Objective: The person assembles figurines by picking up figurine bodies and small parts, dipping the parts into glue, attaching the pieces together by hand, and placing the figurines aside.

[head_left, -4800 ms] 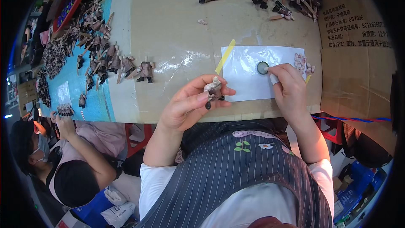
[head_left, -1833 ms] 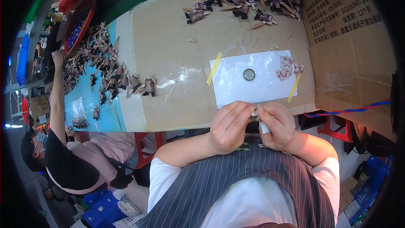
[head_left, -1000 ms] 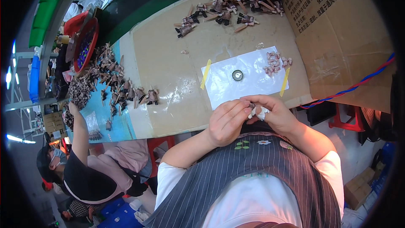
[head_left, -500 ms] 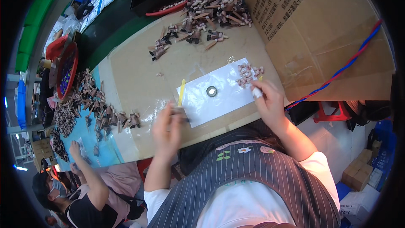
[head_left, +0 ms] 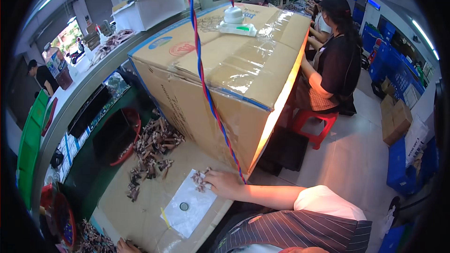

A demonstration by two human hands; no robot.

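Head view: your right hand (head_left: 224, 184) is at the small pale-pink pieces (head_left: 200, 182), which lie clustered on the end of the white sheet (head_left: 191, 222) nearest the large cardboard box (head_left: 220, 112); whether its fingers are pinched on a piece or apart cannot be told; your left hand (head_left: 125, 246) is cut off by the lower rim, so its grip and any load cannot be told; the round dark-rimmed cap (head_left: 184, 206) sits on the sheet, apart from both hands; scattering is judged the chief risk, since the pieces lie loose and your view points mostly over the box; a drag of the wrist could shift the sheet, as only one yellow tape strip (head_left: 165, 218) shows clearly, and so tip the cap; the red-and-blue cord (head_left: 206, 93) hangs near your right wrist in view, contact uncertain, and could snag on a careless withdrawal.
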